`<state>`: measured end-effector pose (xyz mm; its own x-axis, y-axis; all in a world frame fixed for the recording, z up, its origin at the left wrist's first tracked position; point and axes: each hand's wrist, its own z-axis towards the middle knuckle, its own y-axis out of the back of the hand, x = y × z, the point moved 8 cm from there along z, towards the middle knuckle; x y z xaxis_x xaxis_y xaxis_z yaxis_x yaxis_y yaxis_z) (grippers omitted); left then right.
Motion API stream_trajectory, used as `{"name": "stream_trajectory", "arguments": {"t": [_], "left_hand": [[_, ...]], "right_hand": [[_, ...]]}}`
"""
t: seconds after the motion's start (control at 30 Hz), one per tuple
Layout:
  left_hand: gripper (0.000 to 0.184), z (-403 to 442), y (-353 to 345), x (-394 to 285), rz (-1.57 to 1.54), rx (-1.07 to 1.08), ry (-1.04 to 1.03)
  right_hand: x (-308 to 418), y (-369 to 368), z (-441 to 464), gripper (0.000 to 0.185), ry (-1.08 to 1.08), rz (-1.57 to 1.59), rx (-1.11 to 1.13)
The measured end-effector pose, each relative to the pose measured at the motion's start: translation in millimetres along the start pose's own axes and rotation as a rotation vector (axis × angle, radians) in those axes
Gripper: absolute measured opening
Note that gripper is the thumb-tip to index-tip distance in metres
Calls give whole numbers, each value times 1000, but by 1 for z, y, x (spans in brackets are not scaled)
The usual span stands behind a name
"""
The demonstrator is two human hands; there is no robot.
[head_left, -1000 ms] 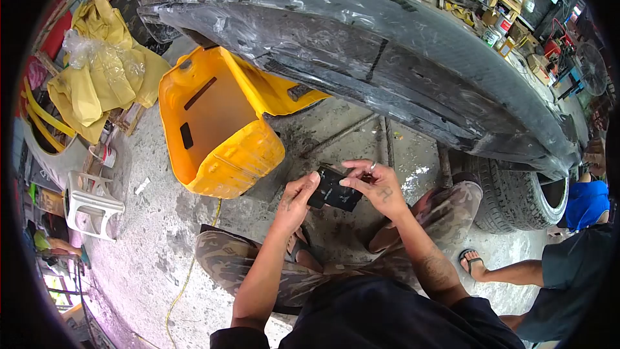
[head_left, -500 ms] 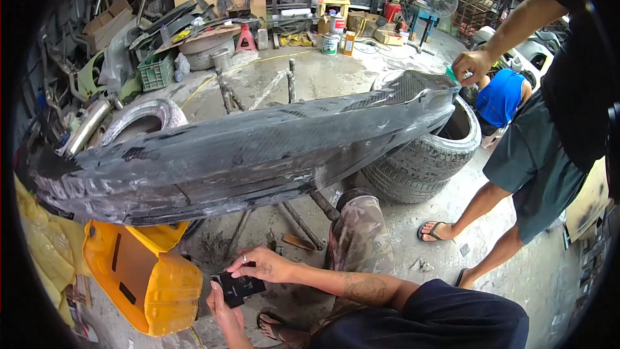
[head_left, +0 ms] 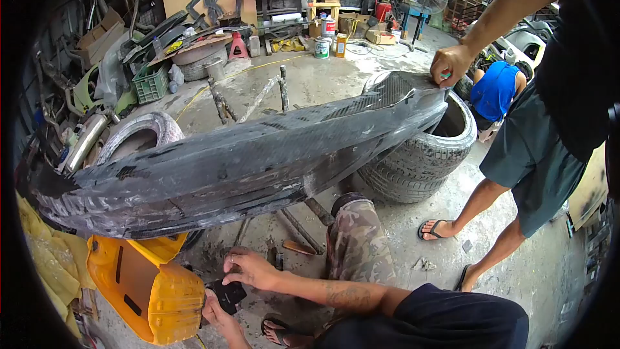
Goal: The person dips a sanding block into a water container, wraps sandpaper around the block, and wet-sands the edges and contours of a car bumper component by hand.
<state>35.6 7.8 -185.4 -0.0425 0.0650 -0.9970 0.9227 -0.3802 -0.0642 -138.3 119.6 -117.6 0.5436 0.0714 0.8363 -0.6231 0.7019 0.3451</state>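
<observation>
- The black sheet (head_left: 229,293) is at the lower left of the frame, just right of the yellow container (head_left: 175,302).
- The left hand (head_left: 223,322), at the lower left, pinches the near edge of the black sheet, thumb on top.
- The right hand (head_left: 254,270) is over the sheet's upper side, fingers curved, with a gap between thumb and forefinger; whether it touches the sheet, I cannot tell.
- A long dark panel (head_left: 226,169) runs across the frame from the left edge to the upper right, its right end over stacked tyres (head_left: 413,171).
- At the upper right, a co-worker's hand (head_left: 451,65) presses something small and green, mostly hidden, against the panel's end.
- Beyond, a person in a blue top (head_left: 495,94) is bent low.
- A green crate (head_left: 150,83) is at the upper left.
</observation>
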Motion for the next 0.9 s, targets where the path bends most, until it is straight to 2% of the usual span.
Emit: {"name": "stream_trajectory", "arguments": {"t": [0.03,0.07,0.1,0.13,0.17,0.23,0.27,0.3,0.33,0.37,0.4,0.5,0.57,0.6,0.67,0.7,0.8,0.87,0.9], "left_hand": [[41,1,1,-10,194,-9,-280],[41,7,7,0,193,-4,-283],[43,12,10,7,371,71,-331],[45,14,9,11,548,143,-377],[45,6,0,-8,550,140,-379],[44,-15,-25,-39,684,230,-373],[44,-16,-25,-33,771,283,-286],[44,-17,-29,-30,771,280,-283],[40,-21,-33,-43,651,172,-482],[38,-29,-34,-57,525,63,-677],[38,-29,-36,-56,528,57,-675],[33,-17,-31,-42,236,151,-410],[32,-16,-26,-44,294,130,-306],[30,-15,-22,-36,303,137,-201],[31,-12,-16,-22,350,139,-261],[35,-14,-22,-30,270,178,-166],[40,-13,-26,-23,133,170,-55],[39,-13,-27,-20,124,173,-41],[35,-11,-22,-8,7,128,48]], "right_hand": [[2,2,0,30,2,-6,-7],[-8,-6,-3,30,-178,-43,95],[-18,-16,-9,30,-360,-73,201],[-30,-27,-17,31,-521,115,267],[-44,-38,-24,31,-519,118,269],[-55,-60,-36,38,-565,784,190],[-58,-63,-38,38,-567,785,194],[-62,-66,-41,39,-593,919,168],[-57,-65,-41,41,-617,1055,142],[-52,-62,-41,41,-618,1055,146],[-48,-56,-43,41,-602,1039,138],[-43,-43,-43,42,-601,990,217],[-40,-30,-37,42,-544,463,302],[-37,-24,-34,40,-451,405,236],[-17,-9,-21,36,-204,215,129],[-1,3,-11,32,-38,73,63],[-22,-6,-12,29,-87,162,197],[-51,-15,-23,28,-468,290,306],[-49,-15,-23,28,-458,293,305]]}}
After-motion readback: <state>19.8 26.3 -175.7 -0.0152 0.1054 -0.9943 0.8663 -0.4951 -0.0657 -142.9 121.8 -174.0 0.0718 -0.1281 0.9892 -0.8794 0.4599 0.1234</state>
